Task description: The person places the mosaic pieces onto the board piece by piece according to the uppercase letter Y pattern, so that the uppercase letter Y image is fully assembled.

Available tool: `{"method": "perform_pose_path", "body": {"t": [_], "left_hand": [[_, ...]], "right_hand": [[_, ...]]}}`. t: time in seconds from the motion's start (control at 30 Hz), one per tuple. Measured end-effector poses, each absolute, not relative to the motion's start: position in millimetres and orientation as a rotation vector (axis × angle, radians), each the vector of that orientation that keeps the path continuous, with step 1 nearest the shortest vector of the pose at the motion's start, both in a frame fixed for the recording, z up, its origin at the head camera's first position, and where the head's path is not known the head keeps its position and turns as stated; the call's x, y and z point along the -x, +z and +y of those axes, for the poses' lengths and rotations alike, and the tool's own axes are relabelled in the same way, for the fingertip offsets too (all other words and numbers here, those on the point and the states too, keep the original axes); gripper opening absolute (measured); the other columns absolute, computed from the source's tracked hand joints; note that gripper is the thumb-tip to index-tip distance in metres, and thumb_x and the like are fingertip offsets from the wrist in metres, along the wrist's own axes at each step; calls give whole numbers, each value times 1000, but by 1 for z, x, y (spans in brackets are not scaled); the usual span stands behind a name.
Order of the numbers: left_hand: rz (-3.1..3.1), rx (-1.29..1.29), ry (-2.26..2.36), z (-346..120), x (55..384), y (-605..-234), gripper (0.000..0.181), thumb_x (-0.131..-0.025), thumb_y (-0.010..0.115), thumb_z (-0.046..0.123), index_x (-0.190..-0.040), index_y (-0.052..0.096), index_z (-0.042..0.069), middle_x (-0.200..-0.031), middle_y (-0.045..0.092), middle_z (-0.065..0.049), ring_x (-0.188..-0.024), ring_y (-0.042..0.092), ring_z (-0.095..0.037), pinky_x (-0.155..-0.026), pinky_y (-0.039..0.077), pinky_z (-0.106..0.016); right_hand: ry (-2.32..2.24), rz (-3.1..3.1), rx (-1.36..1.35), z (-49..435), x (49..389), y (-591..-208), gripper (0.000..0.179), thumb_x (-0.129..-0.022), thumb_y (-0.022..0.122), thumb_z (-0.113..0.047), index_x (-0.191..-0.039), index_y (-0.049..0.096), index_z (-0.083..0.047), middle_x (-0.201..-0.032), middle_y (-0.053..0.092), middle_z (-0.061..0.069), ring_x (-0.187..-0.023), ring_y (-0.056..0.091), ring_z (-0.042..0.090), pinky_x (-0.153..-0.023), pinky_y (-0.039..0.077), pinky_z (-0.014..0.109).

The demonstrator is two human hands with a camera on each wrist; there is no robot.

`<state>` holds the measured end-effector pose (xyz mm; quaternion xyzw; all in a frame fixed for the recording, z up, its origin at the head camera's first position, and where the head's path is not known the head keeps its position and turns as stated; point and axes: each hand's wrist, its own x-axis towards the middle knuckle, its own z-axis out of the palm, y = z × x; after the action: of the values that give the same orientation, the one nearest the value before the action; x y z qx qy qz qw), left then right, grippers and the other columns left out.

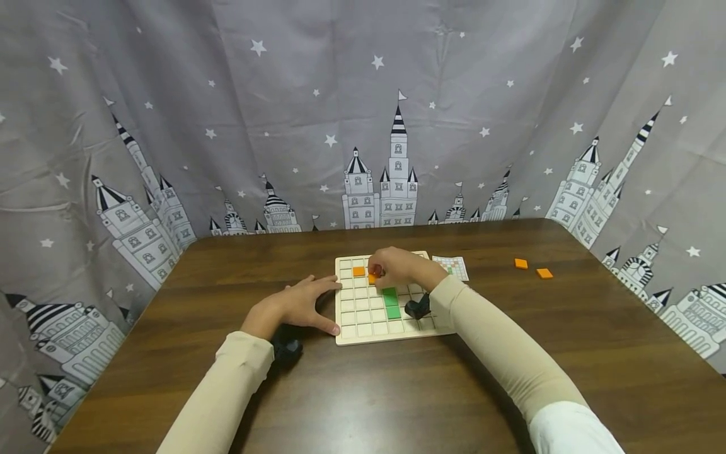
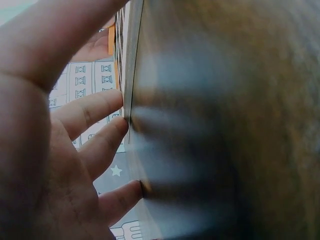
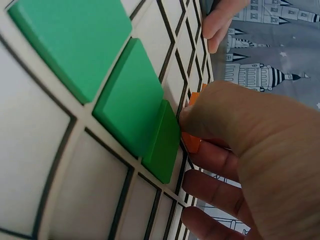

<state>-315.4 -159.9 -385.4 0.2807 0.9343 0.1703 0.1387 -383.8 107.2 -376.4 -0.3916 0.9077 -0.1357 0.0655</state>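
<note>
Grid board: a pale wooden board of square cells (image 1: pixel 348 330) lying on the brown counter (image 1: pixel 351 403), the landmark for every place below.
Left hand: at the board's left edge (image 1: pixel 303 306), fingers and thumb spread wide, fingertips against the rim; it grips nothing and seems to steady the board.
Right hand: over the board's far half (image 1: pixel 399 265), thumb and forefinger closed together in a pinch on one orange tile, other fingers loosely bent.
Pinched orange tile: at the board's far left part (image 3: pixel 191 142); whether it touches its cell cannot be told.
Placed orange tile: in a cell near the board's far left corner (image 1: pixel 358 271).
Green tiles: three in a line on the board's middle cells (image 3: pixel 132 97).
Loose orange tiles: two, well to the board's right, one farther back (image 1: pixel 520 263), one nearer (image 1: pixel 545 273).
Printed grid card: just beside the board's far right side (image 1: pixel 456 265), partly behind the right arm.
Tile step: apparently setting the pinched tile into a cell.
Next move: likely calls for squaring its edges to the grooves, then a light release.
</note>
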Motion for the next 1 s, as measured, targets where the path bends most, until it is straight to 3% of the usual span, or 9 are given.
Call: {"method": "perform_pose_path", "body": {"t": [0.57,0.67,0.8,1.0], "left_hand": [[2703,-791,481,-159,315,-389,101,-74,82,62,-154,43,15,-165,25,-10,-147,13,-53,-101,15,-83],[2698,-786,489,-159,315,-389,101,-74,82,62,-154,43,16,-165,25,-9,-147,13,-52,-101,15,-83],[2692,-782,490,-158,314,-389,102,-74,83,62,-155,42,16,-165,25,-9,-148,12,-52,-102,14,-83],[2699,-795,478,-157,316,-386,102,-74,83,61,-155,42,14,-165,25,-10,-147,12,-52,-102,14,-82]], "right_hand": [[-387,2718,1228,105,380,-376,15,-88,75,-8,-103,73,-5,-98,69,3,-92,63,15,-84,51,29],[-372,2725,1218,110,378,-376,20,-91,74,-11,-110,72,-4,-103,68,5,-93,63,16,-85,51,30],[-401,2777,1181,130,376,-374,26,-96,68,-15,-119,70,-3,-109,65,7,-96,61,19,-86,51,33],[-468,2936,1025,193,383,-373,26,-97,65,-15,-118,69,-1,-106,64,9,-95,61,23,-84,52,40]]}}
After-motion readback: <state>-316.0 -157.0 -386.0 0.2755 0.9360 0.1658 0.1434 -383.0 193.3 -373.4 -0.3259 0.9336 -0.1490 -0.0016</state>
